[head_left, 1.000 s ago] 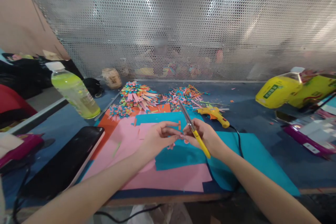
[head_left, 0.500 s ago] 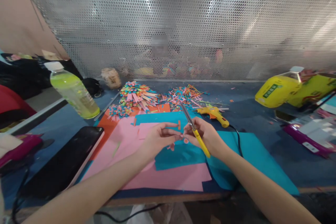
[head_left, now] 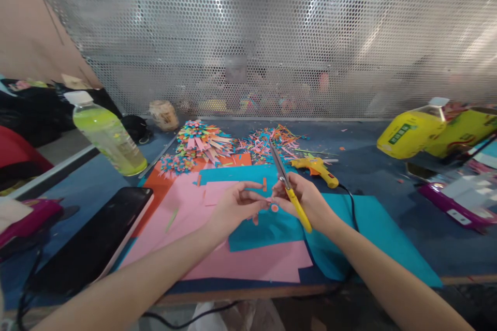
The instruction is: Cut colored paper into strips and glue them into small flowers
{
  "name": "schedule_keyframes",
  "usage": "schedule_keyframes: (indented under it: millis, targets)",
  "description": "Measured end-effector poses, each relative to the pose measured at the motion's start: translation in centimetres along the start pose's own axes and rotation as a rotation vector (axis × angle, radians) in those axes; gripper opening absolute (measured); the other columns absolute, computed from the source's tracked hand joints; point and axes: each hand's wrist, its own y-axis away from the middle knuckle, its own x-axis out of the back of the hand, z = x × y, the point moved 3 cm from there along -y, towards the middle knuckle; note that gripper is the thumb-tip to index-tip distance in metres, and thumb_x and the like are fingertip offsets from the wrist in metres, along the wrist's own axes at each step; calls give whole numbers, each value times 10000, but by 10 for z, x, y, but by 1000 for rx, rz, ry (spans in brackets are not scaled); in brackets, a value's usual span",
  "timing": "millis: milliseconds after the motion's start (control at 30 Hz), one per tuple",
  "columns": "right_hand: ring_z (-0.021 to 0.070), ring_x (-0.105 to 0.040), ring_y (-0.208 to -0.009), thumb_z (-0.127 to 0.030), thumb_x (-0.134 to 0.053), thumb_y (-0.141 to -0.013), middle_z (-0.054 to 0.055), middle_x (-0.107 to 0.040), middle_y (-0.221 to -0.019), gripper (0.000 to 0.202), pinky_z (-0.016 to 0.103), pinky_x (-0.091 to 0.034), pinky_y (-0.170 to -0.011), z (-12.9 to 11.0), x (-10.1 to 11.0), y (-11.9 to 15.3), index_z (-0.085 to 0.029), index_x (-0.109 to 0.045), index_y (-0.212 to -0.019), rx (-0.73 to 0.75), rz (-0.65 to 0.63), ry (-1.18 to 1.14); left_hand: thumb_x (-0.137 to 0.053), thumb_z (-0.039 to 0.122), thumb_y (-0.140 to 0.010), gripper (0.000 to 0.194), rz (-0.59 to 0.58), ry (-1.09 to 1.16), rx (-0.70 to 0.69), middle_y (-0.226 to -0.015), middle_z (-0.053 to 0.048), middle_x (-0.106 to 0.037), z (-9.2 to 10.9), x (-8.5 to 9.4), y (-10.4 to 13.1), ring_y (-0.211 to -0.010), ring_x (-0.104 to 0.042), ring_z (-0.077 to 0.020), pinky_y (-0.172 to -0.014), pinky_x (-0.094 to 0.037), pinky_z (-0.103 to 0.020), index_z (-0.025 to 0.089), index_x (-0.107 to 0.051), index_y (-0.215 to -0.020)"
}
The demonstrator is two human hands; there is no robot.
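Note:
My left hand (head_left: 236,204) pinches a small pink piece of paper (head_left: 268,200) between thumb and fingers. Fingertips of my right hand (head_left: 305,200) meet it at the same piece. Yellow-handled scissors (head_left: 298,209) are tucked in the right hand, their blades pointing up and away from me. Below the hands lie a blue paper sheet (head_left: 267,235) and a larger pink sheet (head_left: 205,269). A short orange strip (head_left: 264,184) rests just beyond my fingers. A small round pink piece (head_left: 274,208) shows near my right fingertips; whether it is attached to anything, I cannot tell.
Beyond the sheets are cut paper strips (head_left: 267,142) and a stack of colourful paper pieces (head_left: 202,139). A yellow glue gun (head_left: 316,168) with a black cord lies right. Left are a black phone-like slab (head_left: 93,240) and a green drink bottle (head_left: 108,134). A perforated metal screen (head_left: 272,36) stands behind.
The scissors have tilted slightly in my right hand. Both hands stay in nearly the same place, still at the small pink paper piece.

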Motion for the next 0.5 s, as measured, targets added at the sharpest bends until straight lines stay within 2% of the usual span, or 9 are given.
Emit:
schedule_keyframes:
  millis: [267,500]
  targets:
    - [104,-549,-591,-302,-720,-574,-31,-530,-708,374,257,-480,-555,-5,0,1,-188,-428,-778,-3,14,-3,-736,248,-578,428,-75,-32,-43,-671,-7,-660,-2,2,-1,-481,-570,-111,-393,-450,-211,154,-516,-933]
    - [156,-594,-699,-297,-716,-563,5,-566,-748,364,274,-495,-573,-4,-2,1,-189,-421,-747,6,20,92,-700,276,-629,399,-88,-83,-53,-674,-13,-639,-1,3,1,-513,-570,-113,-405,-472,-210,150,-501,-952]
